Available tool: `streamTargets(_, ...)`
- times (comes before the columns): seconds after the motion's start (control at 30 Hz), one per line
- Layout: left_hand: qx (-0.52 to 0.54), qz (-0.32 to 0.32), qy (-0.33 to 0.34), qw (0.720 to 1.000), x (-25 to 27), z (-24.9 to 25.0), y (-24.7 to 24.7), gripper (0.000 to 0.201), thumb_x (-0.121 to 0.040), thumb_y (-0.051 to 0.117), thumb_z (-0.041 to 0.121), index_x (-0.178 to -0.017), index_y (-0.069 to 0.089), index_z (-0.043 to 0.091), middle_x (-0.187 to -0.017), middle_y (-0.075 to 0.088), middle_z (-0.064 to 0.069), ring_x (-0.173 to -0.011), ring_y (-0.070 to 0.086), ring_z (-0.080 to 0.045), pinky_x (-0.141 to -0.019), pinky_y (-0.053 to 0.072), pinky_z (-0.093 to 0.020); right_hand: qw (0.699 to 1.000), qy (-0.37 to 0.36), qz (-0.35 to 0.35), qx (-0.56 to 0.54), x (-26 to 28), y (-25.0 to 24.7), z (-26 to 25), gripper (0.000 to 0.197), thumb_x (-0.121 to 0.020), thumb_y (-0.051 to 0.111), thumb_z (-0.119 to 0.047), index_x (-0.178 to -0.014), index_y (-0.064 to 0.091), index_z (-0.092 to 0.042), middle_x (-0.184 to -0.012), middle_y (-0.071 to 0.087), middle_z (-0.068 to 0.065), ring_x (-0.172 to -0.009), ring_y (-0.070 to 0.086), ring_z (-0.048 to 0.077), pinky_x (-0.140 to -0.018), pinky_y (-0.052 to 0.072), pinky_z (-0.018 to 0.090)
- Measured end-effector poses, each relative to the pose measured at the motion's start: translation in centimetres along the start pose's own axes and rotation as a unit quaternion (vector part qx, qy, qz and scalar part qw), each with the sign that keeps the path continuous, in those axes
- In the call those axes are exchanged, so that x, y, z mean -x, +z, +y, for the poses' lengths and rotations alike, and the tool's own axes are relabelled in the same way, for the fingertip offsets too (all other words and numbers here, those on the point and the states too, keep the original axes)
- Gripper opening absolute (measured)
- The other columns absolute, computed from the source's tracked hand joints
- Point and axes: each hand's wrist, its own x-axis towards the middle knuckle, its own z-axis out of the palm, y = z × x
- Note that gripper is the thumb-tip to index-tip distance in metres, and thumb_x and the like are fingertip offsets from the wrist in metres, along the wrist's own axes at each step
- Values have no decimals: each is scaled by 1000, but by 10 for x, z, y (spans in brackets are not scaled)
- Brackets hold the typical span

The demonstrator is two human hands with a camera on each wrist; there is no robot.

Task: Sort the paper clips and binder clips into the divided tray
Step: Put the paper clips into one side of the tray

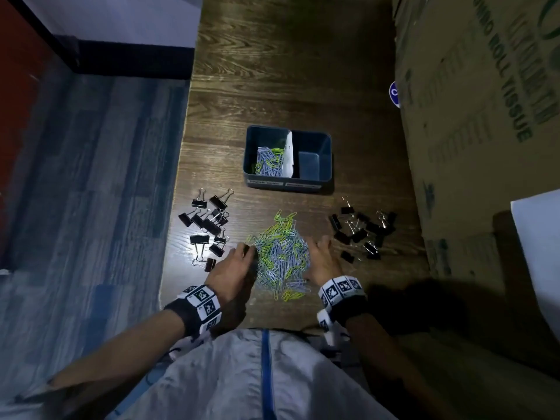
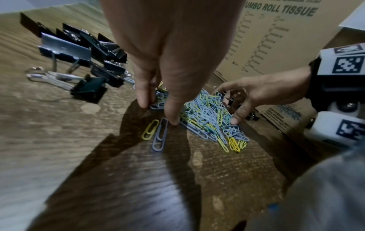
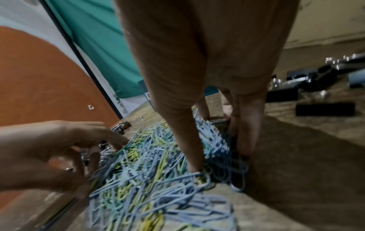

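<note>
On the wooden desk (image 1: 272, 71), a cluster of black binder clips (image 1: 209, 228) lay scattered close to the left edge, their wire handles splayed in different directions. Just to their right, the person's left hand (image 1: 233, 268) rested at the left flank of a heap of blue and yellow-green paper clips (image 1: 281, 253), its fingers (image 2: 173, 112) extended downward with the tips touching the desk and the pile's edge, not wrapped round anything. Two loose clips, one yellow (image 2: 150, 129) and one blue (image 2: 160, 136), lay side by side just in front of that fingertip. The heap sat near the front edge of the desk, roughly midway between the two hands. Behind it, toward the middle of the desk, stood the dark blue divided tray (image 1: 324, 137), with a white divider (image 1: 289, 156); its left compartment already held a batch of paper clips (image 1: 268, 160), while the right one showed only its floor. The right hand (image 1: 322, 262) pressed against the heap's right side, fingers (image 2: 237, 115) spread and loosely bent, tips among the clips, enclosing none of them. A second group of black binder clips (image 1: 363, 230) lay to the right, beside a large cardboard carton (image 1: 472, 101) printed with "ROLL TISSUE".
</note>
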Motion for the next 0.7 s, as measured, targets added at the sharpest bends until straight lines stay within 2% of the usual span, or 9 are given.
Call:
streamTargets(0.07,35,25,13,999,-5,5,3,71,-83,64,5,-145,30,10,-129,39,-15,-102,55,-31,-75,50,-34,999,-22,30,-26,-2,10,-6,97,-68,83,4,-145,33,-27,-135,30,8,-116,53,32,-87,57,45)
streamTargets(0.13,70,41,26,996,-11,8,4,62,-83,64,4,-138,38,13,-126,43,-12,-99,59,-29,-75,51,-33,997,-35,44,-54,-5,13,-13,95,-69,81,7,-144,35,-28,-132,35,6,-114,53,31,-87,57,45)
streamTargets(0.2,106,49,44,992,-14,8,3,59,-82,63,3,-135,42,18,-126,45,-8,-96,62,-24,-74,55,-31,995,-46,50,-71,-7,11,-15,94,-70,83,0,-142,34,-33,-131,36,3,-116,52,29,-88,56,48)
streamTargets(0.27,109,60,54,991,-13,6,-1,61,-80,62,-3,-134,44,18,-127,45,-6,-87,62,-20,-67,55,-26,994,-59,67,-61,-6,8,-10,84,-71,86,-11,-136,38,-34,-131,37,1,-116,52,26,-89,55,48)
streamTargets(0.37,82,105,35,990,-1,-2,-8,48,-84,63,2,-129,49,10,-124,48,-10,-84,60,-22,-60,46,-21,993,-66,90,-47,2,3,6,47,-72,85,-23,-97,47,-35,-118,43,-7,-101,54,16,-82,55,41)
streamTargets(0.47,83,118,-4,989,6,-13,-6,51,-87,68,27,-130,46,10,-122,49,-12,-97,57,-24,-70,48,-26,996,-86,34,-17,13,8,16,40,-75,83,-31,-73,43,-29,-91,51,-9,-79,57,14,-70,54,39)
streamTargets(0.57,50,23,-67,996,-4,-10,-1,85,-75,70,58,-138,33,16,-133,37,-10,-120,42,-26,-89,50,-38,993,-97,-47,40,19,19,16,42,-69,86,-36,-69,46,-24,-79,56,-3,-75,59,20,-70,53,38)
streamTargets(0.63,20,-10,-64,998,-9,0,3,95,-72,73,59,-143,27,15,-137,32,-9,-125,37,-25,-95,48,-41,990,-117,-62,43,20,27,14,42,-69,89,-32,-70,48,-23,-80,55,-3,-74,57,19,-65,48,33)
streamTargets(0.7,20,3,-42,999,-14,8,9,86,-77,76,45,-142,30,13,-134,34,-9,-121,41,-24,-93,48,-36,990,-137,-34,13,21,32,9,42,-73,86,-26,-69,45,-22,-83,54,-2,-71,56,19,-62,47,33)
